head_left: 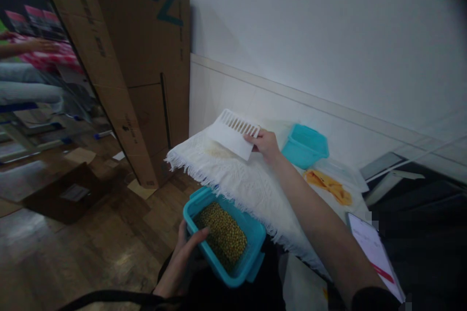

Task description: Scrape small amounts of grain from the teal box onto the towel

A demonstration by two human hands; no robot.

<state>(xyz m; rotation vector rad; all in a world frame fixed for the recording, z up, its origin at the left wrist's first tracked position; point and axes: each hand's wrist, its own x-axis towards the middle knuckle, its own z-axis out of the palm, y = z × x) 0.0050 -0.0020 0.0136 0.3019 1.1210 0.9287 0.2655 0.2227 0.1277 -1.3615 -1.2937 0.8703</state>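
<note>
Tall cardboard box [146,58] L of fringed cloth [251,192]. L hand [180,257] below cloth's near edge, thumb & fingers clamped on rim of teal tub [253,224] w/ beans [226,235]. White slotted scoop [230,137] over cloth's far L part, R end pinched by R hand [265,144]. 2nd tub [299,155], orange rag [328,187] @ cloth's R; phone [374,252] nr its R edge.

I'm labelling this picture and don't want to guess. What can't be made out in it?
All in the head view:
Left hand: some fingers hidden by the blue tub.
Beans: lower layers hidden by the top ones.
Cloth: partly covered by the white slotted piece.
Phone: screen text too small and blurred.
Other person: blurred, cut off by the left edge.
</note>
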